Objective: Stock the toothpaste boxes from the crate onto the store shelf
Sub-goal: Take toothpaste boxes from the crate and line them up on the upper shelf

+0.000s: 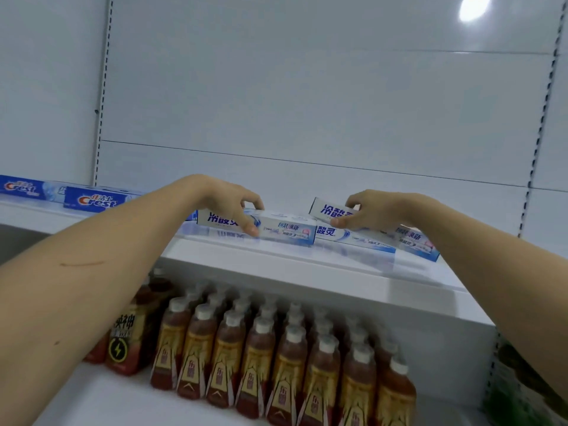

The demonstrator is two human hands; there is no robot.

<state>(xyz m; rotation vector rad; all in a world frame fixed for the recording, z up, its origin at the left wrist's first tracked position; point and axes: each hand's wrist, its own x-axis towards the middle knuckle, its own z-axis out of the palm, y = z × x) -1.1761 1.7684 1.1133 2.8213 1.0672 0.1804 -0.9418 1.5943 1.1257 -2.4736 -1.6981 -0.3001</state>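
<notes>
White metal store shelf (276, 265), glossy top. On it, left: two blue Crest toothpaste boxes (95, 200) lying flat, lengthwise along the shelf. Centre: white-and-blue toothpaste box (285, 230) lying flat near the front. Just right of it, another white-and-blue box (359, 238) flat on the shelf, with a third one (415, 239) tilted across it. Lower white shelf (107, 401) below carries rows of brown plastic drink bottles with white caps (289, 358).
</notes>
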